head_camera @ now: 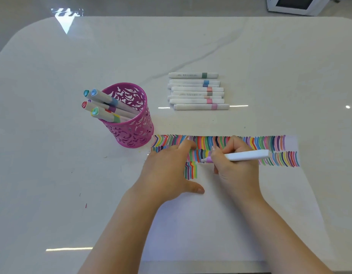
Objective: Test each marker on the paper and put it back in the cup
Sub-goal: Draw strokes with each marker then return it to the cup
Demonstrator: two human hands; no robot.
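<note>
A white paper (220, 224) lies in front of me, its upper part filled with rows of short coloured strokes. My right hand (236, 165) grips a white marker (248, 155) with a lilac tip end, the tip touching the paper beside the lowest row of strokes. My left hand (169, 169) lies flat on the paper's left part, fingers spread. A pink cut-out metal cup (131, 123) stands left of the paper with several capped markers (104, 105) leaning out to the left.
Several white markers (197, 91) with coloured bands lie side by side on the white marble table (52, 175) behind the paper. A white appliance (296, 4) sits at the far right corner. Small ink marks dot the table at left.
</note>
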